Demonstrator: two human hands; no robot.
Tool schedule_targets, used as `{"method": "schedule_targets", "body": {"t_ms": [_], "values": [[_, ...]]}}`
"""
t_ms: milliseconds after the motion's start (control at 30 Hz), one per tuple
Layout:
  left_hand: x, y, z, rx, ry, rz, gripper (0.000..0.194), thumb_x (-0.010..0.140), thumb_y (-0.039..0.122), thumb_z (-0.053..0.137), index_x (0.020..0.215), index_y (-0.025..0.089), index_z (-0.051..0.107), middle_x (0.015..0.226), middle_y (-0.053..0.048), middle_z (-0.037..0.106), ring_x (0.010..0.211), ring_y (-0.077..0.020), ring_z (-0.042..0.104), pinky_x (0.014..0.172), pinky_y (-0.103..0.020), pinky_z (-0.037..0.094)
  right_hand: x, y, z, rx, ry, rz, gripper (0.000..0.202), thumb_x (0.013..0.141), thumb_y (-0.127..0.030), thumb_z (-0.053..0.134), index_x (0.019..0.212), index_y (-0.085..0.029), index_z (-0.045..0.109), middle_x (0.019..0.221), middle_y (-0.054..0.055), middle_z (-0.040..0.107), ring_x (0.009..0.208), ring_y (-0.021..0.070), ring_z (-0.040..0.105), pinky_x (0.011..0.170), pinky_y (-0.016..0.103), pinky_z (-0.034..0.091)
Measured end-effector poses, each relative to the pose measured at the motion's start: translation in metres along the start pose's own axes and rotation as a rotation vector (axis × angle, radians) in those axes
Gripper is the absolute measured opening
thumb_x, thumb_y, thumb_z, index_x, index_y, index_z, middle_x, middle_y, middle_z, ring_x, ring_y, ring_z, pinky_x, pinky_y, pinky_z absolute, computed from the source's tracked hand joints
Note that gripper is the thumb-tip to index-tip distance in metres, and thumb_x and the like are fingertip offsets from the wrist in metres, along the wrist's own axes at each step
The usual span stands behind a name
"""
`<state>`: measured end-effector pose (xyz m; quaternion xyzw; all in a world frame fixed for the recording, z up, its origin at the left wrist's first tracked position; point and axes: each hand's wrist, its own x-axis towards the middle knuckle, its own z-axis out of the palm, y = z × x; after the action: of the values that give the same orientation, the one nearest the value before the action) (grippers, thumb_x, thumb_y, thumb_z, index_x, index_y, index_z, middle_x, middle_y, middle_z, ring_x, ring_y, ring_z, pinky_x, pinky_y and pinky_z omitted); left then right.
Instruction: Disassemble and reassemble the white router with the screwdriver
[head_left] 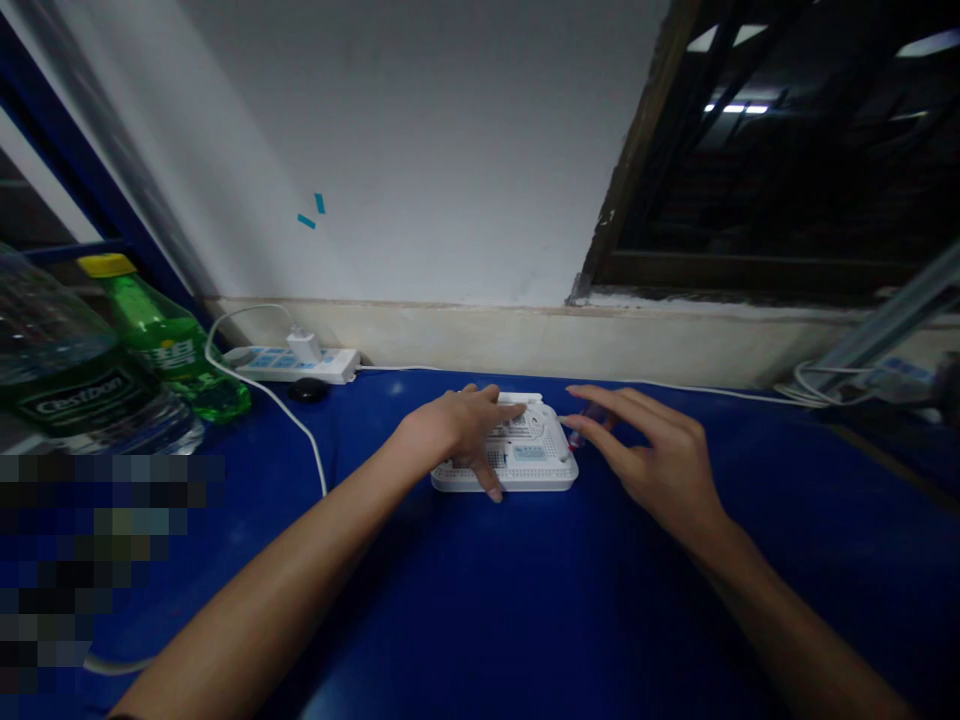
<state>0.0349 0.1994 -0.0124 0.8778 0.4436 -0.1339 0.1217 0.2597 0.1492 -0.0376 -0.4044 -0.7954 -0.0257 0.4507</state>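
Observation:
A white plastic device (559, 470) with a perforated casing and a pale label lies flat on the blue table. Across its left part spreads my left hand (469, 425), thumb over the front edge and fingers stretched over the top. Just off the right side of the casing, my right hand (660, 455) is closed around a small screwdriver (592, 415) with a see-through handle and a red end. Its tip is too small to make out, so I cannot tell whether it touches the device.
On the left stand a large clear water bottle (90, 390) and a green bottle (169, 340). A white power strip (341, 365) with a plugged-in charger (304, 346) lies by the wall, a black mouse-like object (307, 390) before it. White cables and a metal bar (885, 310) are at right.

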Motion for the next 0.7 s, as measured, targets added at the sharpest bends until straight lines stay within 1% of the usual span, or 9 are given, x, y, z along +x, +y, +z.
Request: {"method": "schedule_targets", "body": {"t_ms": [100,167,233,300,367,433,500,600,700], "values": [[-0.0004,0.0011,-0.0002,0.007,0.008,-0.009,0.125,0.055,0.061,0.086,0.157,0.030,0.022,0.152,-0.013,0.039,0.129,-0.0412,0.044,0.103,-0.054,0.044,0.0012,-0.0038,0.0000,0.002,-0.038,-0.032,0.031,0.096,-0.020,0.058,0.126,-0.019,0.067,0.118,0.008,0.072,0.104,0.0203,0.069,0.094,0.034,0.053],[-0.0010,0.0021,-0.0010,0.004,0.002,-0.013,0.125,0.054,0.062,0.087,0.157,0.030,0.022,0.151,-0.013,0.040,0.129,-0.0411,0.044,0.102,-0.053,0.045,0.0018,-0.0040,-0.0006,0.037,-0.071,-0.035,0.034,0.098,-0.017,0.053,0.130,-0.019,0.064,0.126,0.008,0.069,0.114,0.0206,0.065,0.101,0.036,0.050],[-0.0014,0.0029,-0.0018,0.003,-0.009,-0.020,0.127,0.053,0.063,0.087,0.158,0.030,0.022,0.152,-0.013,0.038,0.131,-0.0413,0.043,0.103,-0.052,0.045,0.0021,-0.0023,-0.0012,0.063,-0.064,-0.030,0.034,0.097,-0.017,0.055,0.129,-0.020,0.065,0.121,0.007,0.072,0.109,0.0201,0.067,0.098,0.035,0.051],[-0.0015,0.0035,-0.0022,0.008,-0.021,-0.032,0.129,0.053,0.063,0.087,0.158,0.030,0.020,0.154,-0.013,0.035,0.133,-0.0416,0.040,0.104,-0.052,0.044,0.0023,0.0003,-0.0016,0.066,-0.023,-0.020,0.027,0.094,-0.019,0.062,0.119,-0.020,0.070,0.107,0.006,0.075,0.095,0.0195,0.070,0.087,0.034,0.054],[-0.0011,0.0039,-0.0024,0.017,-0.032,-0.038,0.130,0.052,0.063,0.087,0.158,0.031,0.019,0.155,-0.013,0.034,0.134,-0.0412,0.039,0.104,-0.053,0.043,0.0028,0.0022,-0.0024,0.048,0.014,-0.014,0.021,0.090,-0.022,0.068,0.109,-0.020,0.074,0.095,0.006,0.074,0.083,0.0192,0.069,0.076,0.033,0.054],[-0.0006,0.0041,-0.0025,0.026,-0.033,-0.032,0.129,0.053,0.062,0.088,0.158,0.032,0.019,0.154,-0.014,0.035,0.133,-0.0407,0.040,0.104,-0.053,0.043,0.0035,0.0023,-0.0035,0.024,0.019,-0.011,0.020,0.089,-0.025,0.069,0.108,-0.020,0.075,0.090,0.007,0.071,0.079,0.0197,0.067,0.072,0.033,0.053],[-0.0003,0.0043,-0.0027,0.027,-0.028,-0.024,0.128,0.053,0.061,0.088,0.157,0.032,0.020,0.153,-0.015,0.036,0.132,-0.0413,0.041,0.104,-0.053,0.044,0.0044,0.0006,-0.0047,0.030,-0.015,-0.004,0.026,0.092,-0.025,0.065,0.117,-0.020,0.072,0.098,0.008,0.072,0.088,0.0214,0.067,0.079,0.036,0.053],[-0.0004,0.0047,-0.0034,0.020,-0.031,-0.018,0.128,0.053,0.062,0.088,0.157,0.030,0.022,0.152,-0.016,0.037,0.131,-0.0437,0.041,0.102,-0.055,0.044,0.0051,-0.0025,-0.0052,0.104,-0.085,-0.017,0.034,0.098,-0.019,0.053,0.130,-0.022,0.065,0.117,0.009,0.071,0.106,0.0229,0.065,0.094,0.041,0.050],[-0.0008,0.0055,-0.0041,0.013,-0.040,-0.035,0.129,0.052,0.063,0.088,0.157,0.032,0.021,0.153,-0.015,0.036,0.131,-0.0457,0.040,0.101,-0.056,0.044,0.0039,-0.0016,-0.0031,0.148,-0.074,-0.034,0.033,0.097,-0.019,0.054,0.126,-0.025,0.067,0.113,0.007,0.073,0.102,0.0227,0.066,0.091,0.042,0.051]]}}
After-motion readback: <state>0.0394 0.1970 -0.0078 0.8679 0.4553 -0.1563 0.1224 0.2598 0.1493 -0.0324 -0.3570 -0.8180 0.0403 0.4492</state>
